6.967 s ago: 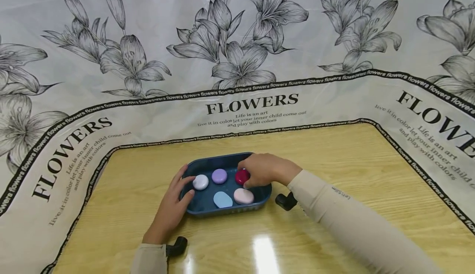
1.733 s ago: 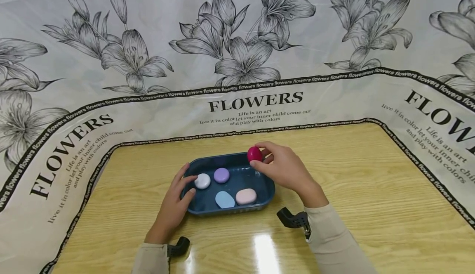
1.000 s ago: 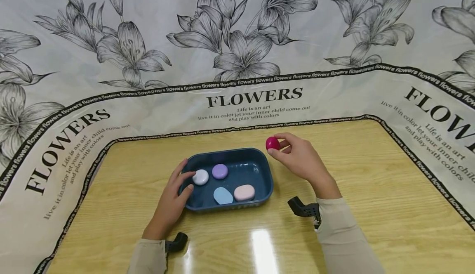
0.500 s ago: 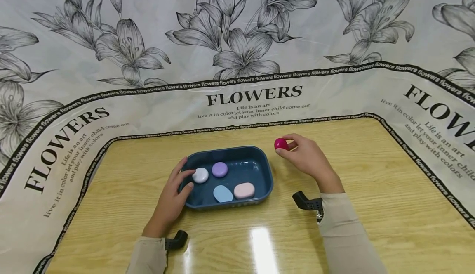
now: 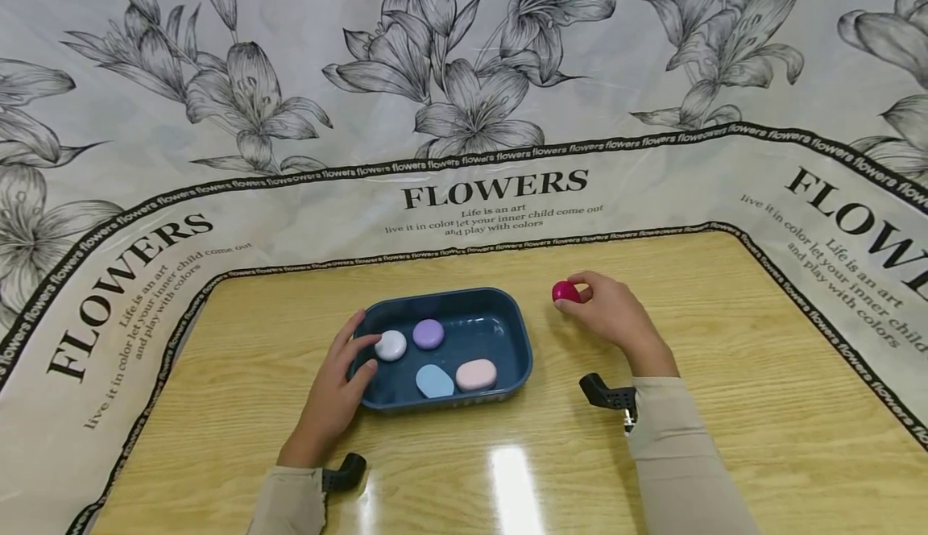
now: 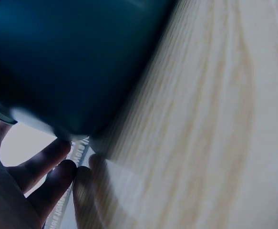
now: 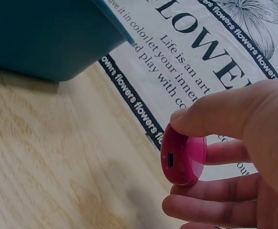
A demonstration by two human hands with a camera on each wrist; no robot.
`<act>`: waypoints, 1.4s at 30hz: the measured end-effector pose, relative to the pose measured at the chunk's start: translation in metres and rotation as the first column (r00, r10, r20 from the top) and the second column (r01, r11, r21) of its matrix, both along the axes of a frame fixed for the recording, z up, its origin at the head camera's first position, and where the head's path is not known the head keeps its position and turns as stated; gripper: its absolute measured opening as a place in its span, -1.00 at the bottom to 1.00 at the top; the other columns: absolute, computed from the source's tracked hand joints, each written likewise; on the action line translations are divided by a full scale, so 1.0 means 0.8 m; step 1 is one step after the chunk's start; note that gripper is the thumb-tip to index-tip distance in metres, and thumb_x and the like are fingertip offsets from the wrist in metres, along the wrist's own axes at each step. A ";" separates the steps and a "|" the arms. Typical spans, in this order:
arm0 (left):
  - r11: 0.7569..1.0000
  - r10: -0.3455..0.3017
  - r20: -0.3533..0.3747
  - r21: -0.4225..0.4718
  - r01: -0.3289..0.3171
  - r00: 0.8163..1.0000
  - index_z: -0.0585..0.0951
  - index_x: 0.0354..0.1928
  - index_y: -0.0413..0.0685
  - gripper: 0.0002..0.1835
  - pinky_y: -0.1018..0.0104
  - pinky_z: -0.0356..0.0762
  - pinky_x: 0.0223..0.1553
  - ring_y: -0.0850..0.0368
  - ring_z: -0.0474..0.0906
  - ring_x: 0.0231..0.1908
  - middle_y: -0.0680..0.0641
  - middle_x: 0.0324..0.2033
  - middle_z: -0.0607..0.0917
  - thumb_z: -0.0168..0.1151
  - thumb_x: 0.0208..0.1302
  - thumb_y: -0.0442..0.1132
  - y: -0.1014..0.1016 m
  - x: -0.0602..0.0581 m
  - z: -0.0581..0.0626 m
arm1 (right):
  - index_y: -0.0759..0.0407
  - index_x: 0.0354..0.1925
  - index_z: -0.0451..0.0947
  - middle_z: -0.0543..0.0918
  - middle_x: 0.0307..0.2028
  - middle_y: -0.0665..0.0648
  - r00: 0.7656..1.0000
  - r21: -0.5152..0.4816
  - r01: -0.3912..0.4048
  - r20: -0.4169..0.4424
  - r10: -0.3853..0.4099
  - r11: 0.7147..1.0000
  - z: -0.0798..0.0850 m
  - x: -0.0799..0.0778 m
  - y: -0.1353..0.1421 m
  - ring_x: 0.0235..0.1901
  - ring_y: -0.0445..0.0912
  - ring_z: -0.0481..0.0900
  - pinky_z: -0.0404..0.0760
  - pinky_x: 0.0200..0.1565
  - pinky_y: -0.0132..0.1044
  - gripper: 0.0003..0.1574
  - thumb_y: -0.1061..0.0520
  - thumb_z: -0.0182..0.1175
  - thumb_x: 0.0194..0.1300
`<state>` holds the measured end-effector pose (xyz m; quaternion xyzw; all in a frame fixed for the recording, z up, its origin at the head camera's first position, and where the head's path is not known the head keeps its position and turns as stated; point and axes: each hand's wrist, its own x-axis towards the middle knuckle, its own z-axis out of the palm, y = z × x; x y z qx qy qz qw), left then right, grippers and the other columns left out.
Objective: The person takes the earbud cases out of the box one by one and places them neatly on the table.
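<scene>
My right hand pinches a glossy magenta earbud case between thumb and fingers, just right of the dark blue plastic bin. In the right wrist view the rounded earbud case shows a small charging port on its side, close over the wood. My left hand holds the bin's left end, thumb and index finger over the rim. Other left fingers lie along the outside of the bin. Inside lie white, purple, light blue and pale pink smooth rounded cases.
The bin stands on a wood-grain table. A white cloth with flower prints and lettering borders it at the back and both sides. Black wrist camera mounts jut out near both sleeves.
The right hand took the magenta earbud case out of the bin, carried it right past the rim, and has since lowered it toward the table. The left hand stays at the bin's left end.
</scene>
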<state>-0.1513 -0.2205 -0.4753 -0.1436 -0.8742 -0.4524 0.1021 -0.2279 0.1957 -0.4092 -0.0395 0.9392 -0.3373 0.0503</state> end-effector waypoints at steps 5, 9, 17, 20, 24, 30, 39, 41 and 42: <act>1.000 -0.005 0.010 0.003 0.005 1.000 0.57 0.23 -0.07 -0.64 -0.28 0.05 0.37 -0.06 0.00 0.51 0.06 0.54 0.12 0.13 0.43 -0.32 0.000 0.002 -0.002 | 0.24 0.35 0.40 0.66 0.00 0.35 1.000 0.034 0.002 0.010 -0.002 0.999 -0.006 0.002 0.005 -0.07 0.15 0.61 0.50 -0.08 0.01 -0.21 -0.17 0.27 0.34; 1.000 -0.003 0.008 0.004 0.003 1.000 0.57 0.23 -0.06 -0.63 -0.28 0.05 0.37 -0.06 0.00 0.51 0.06 0.54 0.12 0.13 0.43 -0.32 0.001 0.002 -0.002 | 0.23 0.34 0.40 0.66 0.01 0.35 1.000 0.055 -0.004 -0.001 0.004 0.998 -0.007 0.002 0.009 -0.08 0.14 0.61 0.50 -0.11 -0.01 -0.21 -0.19 0.25 0.34; 1.000 -0.006 0.003 0.009 0.006 1.000 0.57 0.23 -0.07 -0.64 -0.27 0.06 0.37 -0.06 0.01 0.51 0.04 0.54 0.13 0.13 0.43 -0.31 0.003 0.003 -0.001 | 0.20 0.32 0.42 0.67 0.01 0.32 1.000 0.116 0.006 0.024 -0.009 0.993 -0.010 0.003 0.018 -0.13 0.09 0.62 0.47 -0.20 -0.08 -0.22 -0.23 0.21 0.33; 1.000 -0.010 0.005 0.007 0.010 1.000 0.57 0.23 -0.06 -0.64 -0.27 0.06 0.37 -0.05 0.01 0.51 0.05 0.54 0.13 0.13 0.43 -0.31 0.002 0.003 -0.002 | 0.19 0.29 0.45 0.68 -0.01 0.30 1.000 0.141 0.010 0.026 -0.013 0.990 -0.015 0.002 0.021 -0.16 0.07 0.62 0.47 -0.23 -0.10 -0.24 -0.23 0.22 0.31; 1.000 -0.012 0.006 0.006 0.012 1.000 0.57 0.24 -0.05 -0.64 -0.27 0.06 0.36 -0.05 0.01 0.51 0.07 0.54 0.13 0.13 0.44 -0.31 0.002 0.003 -0.004 | 0.18 0.26 0.48 0.68 -0.04 0.28 1.000 0.184 0.008 0.021 -0.012 0.983 -0.020 0.000 0.021 -0.18 0.07 0.60 0.47 -0.26 -0.09 -0.27 -0.22 0.21 0.29; 1.000 -0.006 0.006 0.000 0.006 1.000 0.57 0.24 -0.05 -0.63 -0.29 0.06 0.36 -0.07 0.01 0.51 0.07 0.54 0.12 0.13 0.43 -0.30 0.000 0.002 -0.002 | 0.15 0.23 0.50 0.68 -0.06 0.25 1.000 0.226 0.021 0.010 -0.024 0.974 -0.022 -0.002 0.018 -0.21 0.08 0.58 0.48 -0.28 -0.08 -0.30 -0.22 0.20 0.27; 1.000 -0.001 0.011 0.002 0.001 1.000 0.57 0.24 -0.06 -0.64 -0.30 0.05 0.36 -0.06 -0.01 0.51 0.08 0.54 0.11 0.12 0.45 -0.28 0.000 0.000 0.002 | 0.13 0.18 0.53 0.67 -0.07 0.26 1.000 0.248 0.020 -0.029 -0.013 0.969 -0.020 -0.006 0.013 -0.21 0.09 0.59 0.48 -0.32 -0.10 -0.36 -0.21 0.22 0.27; 1.000 -0.002 0.012 0.002 0.002 1.000 0.56 0.24 -0.07 -0.64 -0.30 0.05 0.36 -0.06 -0.01 0.51 0.08 0.54 0.11 0.12 0.45 -0.28 0.000 0.000 0.002 | 0.14 0.19 0.52 0.67 -0.05 0.28 0.999 0.254 0.017 -0.030 -0.010 0.967 -0.021 -0.007 0.012 -0.19 0.10 0.59 0.50 -0.30 -0.08 -0.34 -0.21 0.22 0.27; 1.000 -0.002 0.012 0.002 0.002 1.000 0.56 0.25 -0.07 -0.63 -0.30 0.05 0.36 -0.06 -0.01 0.51 0.08 0.54 0.10 0.12 0.45 -0.28 0.000 0.000 0.002 | 0.15 0.20 0.52 0.66 -0.04 0.29 0.999 0.256 0.015 -0.032 -0.008 0.967 -0.020 -0.007 0.012 -0.17 0.11 0.59 0.51 -0.29 -0.07 -0.34 -0.20 0.22 0.28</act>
